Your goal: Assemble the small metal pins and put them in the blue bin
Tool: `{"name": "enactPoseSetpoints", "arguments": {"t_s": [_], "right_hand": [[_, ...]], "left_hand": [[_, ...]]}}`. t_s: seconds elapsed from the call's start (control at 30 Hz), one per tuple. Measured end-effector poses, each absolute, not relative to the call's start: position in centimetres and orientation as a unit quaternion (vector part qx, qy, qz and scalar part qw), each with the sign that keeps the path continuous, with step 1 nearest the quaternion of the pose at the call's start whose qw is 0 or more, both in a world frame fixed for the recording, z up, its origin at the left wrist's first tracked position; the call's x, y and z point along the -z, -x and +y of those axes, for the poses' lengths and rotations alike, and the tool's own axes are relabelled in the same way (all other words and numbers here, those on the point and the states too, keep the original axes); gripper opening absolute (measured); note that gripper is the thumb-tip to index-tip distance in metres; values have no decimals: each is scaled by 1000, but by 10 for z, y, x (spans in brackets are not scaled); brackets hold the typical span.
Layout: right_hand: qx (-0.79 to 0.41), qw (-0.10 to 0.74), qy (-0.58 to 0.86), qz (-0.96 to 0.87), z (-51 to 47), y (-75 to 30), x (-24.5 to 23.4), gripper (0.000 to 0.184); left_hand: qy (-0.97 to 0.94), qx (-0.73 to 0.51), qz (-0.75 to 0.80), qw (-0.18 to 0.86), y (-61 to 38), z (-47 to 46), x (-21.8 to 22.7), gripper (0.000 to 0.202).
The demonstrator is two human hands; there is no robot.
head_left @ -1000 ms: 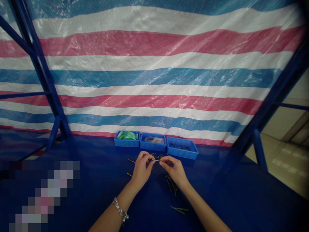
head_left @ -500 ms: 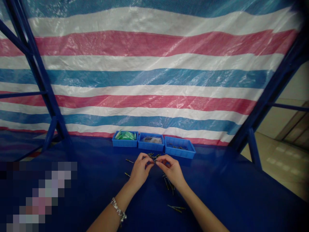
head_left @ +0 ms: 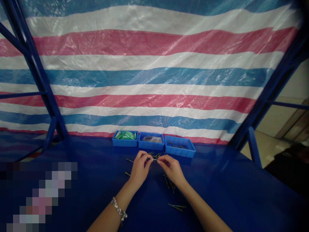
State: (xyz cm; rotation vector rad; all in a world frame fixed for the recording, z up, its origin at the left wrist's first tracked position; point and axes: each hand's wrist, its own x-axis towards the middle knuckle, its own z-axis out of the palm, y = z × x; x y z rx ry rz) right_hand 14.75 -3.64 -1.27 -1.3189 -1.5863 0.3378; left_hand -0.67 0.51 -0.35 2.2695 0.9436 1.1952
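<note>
My left hand (head_left: 140,167) and my right hand (head_left: 172,167) meet above the table, fingertips pinched. A thin silvery rod (head_left: 154,159) spans the short gap between them, one end in each pinch. Its exact kind is too small to make out. Just behind the fingers lies a loose heap of thin dark rods (head_left: 156,155), some with yellowish parts. More such rods (head_left: 168,182) are scattered beside my right wrist, partly hidden by it. Two single rods (head_left: 127,174) rest left of my left hand, and a few rods (head_left: 177,207) lie nearer to me.
Three blue bins stand in a row at the back: one with green packets (head_left: 126,135), one with clear bags (head_left: 152,139), one with thin rods (head_left: 177,146). Blue frame posts (head_left: 43,80) flank the blue table (head_left: 96,180). A striped tarp (head_left: 154,77) hangs behind. A dark-clothed person (head_left: 289,164) is at right.
My hands have drawn slightly apart, and more of the thin rod shows between the fingertips. A dark-clothed person has come into view at the right edge.
</note>
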Motion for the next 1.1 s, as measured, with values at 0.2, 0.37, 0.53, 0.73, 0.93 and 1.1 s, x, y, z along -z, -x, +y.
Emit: {"name": "enactPoseSetpoints", "arguments": {"t_s": [0.2,0.37,0.53,0.73,0.93,1.1], "right_hand": [[-150,520,538,-646,-34,-150,12,18],[-31,505,646,-571,-24,-176,4,25],[37,486,732,-476,-16,-209,1,27],[73,446,793,-409,-14,-225,12,26],[83,420,807,-408,-12,-228,20,27],[73,408,807,-421,-13,-227,21,26]], "left_hand": [[-812,-426,345,200,7,6,5,14],[-816,-391,389,173,10,11,9,14],[-830,-347,407,159,15,17,12,14],[-859,-278,399,161,15,16,14,20],[-868,-236,401,173,15,12,16,24],[-864,-246,395,191,15,13,17,23]]}}
